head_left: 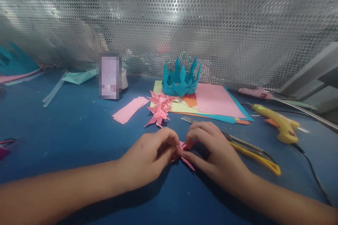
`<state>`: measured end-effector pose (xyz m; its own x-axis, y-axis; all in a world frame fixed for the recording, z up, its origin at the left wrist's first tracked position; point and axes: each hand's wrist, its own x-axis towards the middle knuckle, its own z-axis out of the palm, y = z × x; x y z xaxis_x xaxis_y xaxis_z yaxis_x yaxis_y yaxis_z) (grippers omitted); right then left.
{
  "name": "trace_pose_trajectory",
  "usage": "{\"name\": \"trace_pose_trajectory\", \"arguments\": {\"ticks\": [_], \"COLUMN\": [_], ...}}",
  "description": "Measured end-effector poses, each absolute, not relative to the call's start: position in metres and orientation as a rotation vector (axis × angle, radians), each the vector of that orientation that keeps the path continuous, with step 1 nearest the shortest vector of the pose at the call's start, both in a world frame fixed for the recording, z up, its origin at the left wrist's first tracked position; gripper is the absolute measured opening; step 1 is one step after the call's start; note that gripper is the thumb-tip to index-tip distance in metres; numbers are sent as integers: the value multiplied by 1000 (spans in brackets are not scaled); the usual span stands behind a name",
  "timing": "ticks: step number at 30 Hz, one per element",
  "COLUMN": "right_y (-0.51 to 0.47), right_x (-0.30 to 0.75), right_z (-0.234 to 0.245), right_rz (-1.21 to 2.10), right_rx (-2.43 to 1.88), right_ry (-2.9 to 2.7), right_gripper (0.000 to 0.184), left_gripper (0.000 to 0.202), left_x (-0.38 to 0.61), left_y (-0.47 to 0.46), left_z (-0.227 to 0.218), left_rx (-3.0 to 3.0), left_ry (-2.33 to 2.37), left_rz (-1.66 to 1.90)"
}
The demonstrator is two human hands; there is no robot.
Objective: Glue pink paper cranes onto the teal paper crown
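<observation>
A small folded pink paper piece (185, 147) lies on the blue table between my two hands. My left hand (150, 158) pinches its left side with curled fingers. My right hand (211, 151) pinches its right side, fingertips pressed on the folds. Part of the piece is hidden under my fingers. Just beyond my hands sits a heap of finished pink folded pieces (160, 107).
A teal paper crown (181, 77) stands on a stack of coloured paper sheets (216, 103). Pink paper strips (129, 109) lie left of them. A yellow utility knife (253, 152) and a yellow glue gun (280, 123) lie at right. A perforated metal screen (169, 17) closes the back.
</observation>
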<state>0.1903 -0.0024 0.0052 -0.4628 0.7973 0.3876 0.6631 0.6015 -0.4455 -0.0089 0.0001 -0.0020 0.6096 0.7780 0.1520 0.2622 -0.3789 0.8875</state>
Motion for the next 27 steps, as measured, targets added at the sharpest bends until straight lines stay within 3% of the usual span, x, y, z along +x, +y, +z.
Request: {"name": "trace_pose_trajectory", "arguments": {"ticks": [4, 13, 19, 27], "right_y": [-1, -1, 1, 0], "right_x": [194, 193, 193, 194], "right_z": [4, 5, 1, 2], "right_rz": [270, 254, 306, 373], "right_rx": [-1186, -1135, -1219, -1172], "right_ry": [-2300, -2321, -2299, -2302], "right_gripper": [4, 2, 20, 23], "left_gripper": [10, 13, 19, 8], "left_x": [-7, -8, -5, -9], "left_y": [2, 8, 14, 16], "left_z": [-2, -1, 1, -4], "left_rx": [1955, 2620, 2654, 2574], "left_ry": [750, 912, 585, 729], "left_rz": [763, 781, 716, 792]}}
